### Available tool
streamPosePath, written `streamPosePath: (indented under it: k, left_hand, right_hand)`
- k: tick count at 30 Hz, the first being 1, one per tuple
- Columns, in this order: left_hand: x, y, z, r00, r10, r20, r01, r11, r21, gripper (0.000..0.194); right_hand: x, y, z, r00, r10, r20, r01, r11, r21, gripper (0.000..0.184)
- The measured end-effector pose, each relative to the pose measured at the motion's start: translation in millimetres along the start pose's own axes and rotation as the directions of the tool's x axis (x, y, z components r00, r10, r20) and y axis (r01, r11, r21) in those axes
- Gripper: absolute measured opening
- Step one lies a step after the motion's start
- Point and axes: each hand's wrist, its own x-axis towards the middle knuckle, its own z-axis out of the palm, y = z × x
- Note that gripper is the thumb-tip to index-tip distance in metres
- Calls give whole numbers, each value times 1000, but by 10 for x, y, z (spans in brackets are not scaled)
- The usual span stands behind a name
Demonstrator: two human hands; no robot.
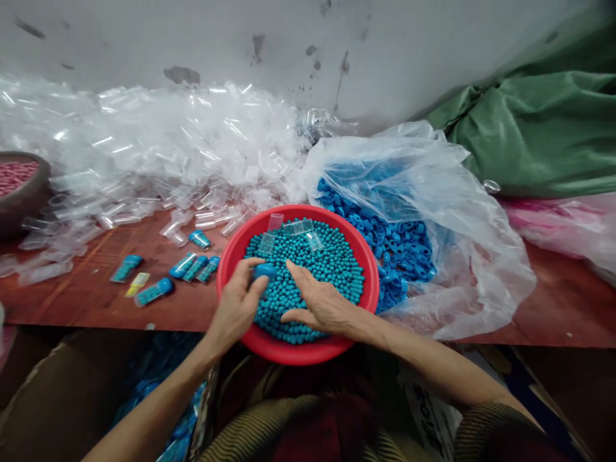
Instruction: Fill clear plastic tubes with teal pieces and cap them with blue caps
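A red bowl (231, 256) full of small teal beads (332, 263) sits at the table's front edge. My left hand (238, 305) is closed around a small blue-capped tube (264, 271) lying on the beads. My right hand (320, 301) rests on the beads with its fingers stretched out, touching the pile beside the tube. A few clear empty tubes (293, 232) lie on the beads at the far side of the bowl.
A heap of clear tubes (158, 154) covers the back left. Filled blue tubes (192, 264) lie left of the bowl. A plastic bag of blue caps (399, 244) sits right. A brown bowl of pink beads (19, 183) stands far left; green sacking (539, 128) is at back right.
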Motion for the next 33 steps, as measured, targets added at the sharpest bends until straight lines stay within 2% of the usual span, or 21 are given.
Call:
streamPosePath:
  k: [2, 4, 7, 9, 11, 13, 15, 17, 19, 23, 26, 27, 29, 31, 33]
  left_hand:
    - [0, -55, -296, 990, 1, -138, 1, 1000, 16, 32]
    - [30, -119, -552, 958, 32, -285, -23, 999, 35, 32]
    - [148, -250, -827, 888, 128, -442, -74, 988, 137, 34]
    - [250, -375, -953, 872, 141, -469, -37, 974, 223, 34]
    - [336, -531, -1046, 867, 119, -485, 60, 940, 336, 33]
    - [382, -695, -1106, 866, 103, -489, 152, 878, 453, 33]
    - [388, -828, -1131, 883, 107, -457, 184, 816, 548, 36]
    - [372, -891, -1121, 893, 145, -426, 170, 769, 617, 40]
    - [354, -871, -1079, 885, 209, -417, 138, 737, 661, 39]
    - [316, -643, -900, 859, 365, -359, -15, 719, 695, 32]
    - [246, -418, -674, 869, 443, -221, -186, 705, 684, 28]
    - [217, -348, -587, 882, 446, -150, -242, 703, 669, 27]
    - [169, -228, -413, 910, 414, 6, -321, 697, 642, 27]
    - [151, -145, -257, 931, 345, 122, -343, 705, 621, 28]
    - [167, -98, -127, 945, 257, 204, -328, 758, 564, 30]
  right_hand:
    - [75, 112, -55, 998, 28, 60, -27, 1000, -12, 64]
    - [232, 206, -101, 995, 38, 96, -33, 998, -56, 40]
    - [607, 259, -99, 995, 50, 87, -34, 984, -175, 29]
    - [885, 253, -43, 997, 36, 61, -20, 970, -242, 32]
    - [1113, 251, 37, 997, 42, 70, -20, 956, -293, 31]
    - [1244, 266, 118, 992, 45, 114, -5, 944, -329, 24]
    - [1258, 292, 190, 986, 37, 163, 22, 939, -344, 20]
    - [1166, 309, 253, 977, 15, 214, 63, 935, -349, 19]
    - [1001, 305, 306, 956, -20, 293, 129, 926, -355, 19]
    - [644, 266, 339, 893, -95, 439, 241, 926, -289, 21]
    - [505, 290, 259, 862, -128, 490, 218, 967, -131, 29]
    - [491, 318, 216, 852, -116, 511, 163, 986, -48, 31]
    - [495, 400, 125, 819, -58, 571, -43, 986, 162, 37]
    - [515, 496, 44, 773, 19, 634, -307, 886, 348, 42]
    - [523, 572, -22, 750, 32, 661, -467, 733, 494, 42]
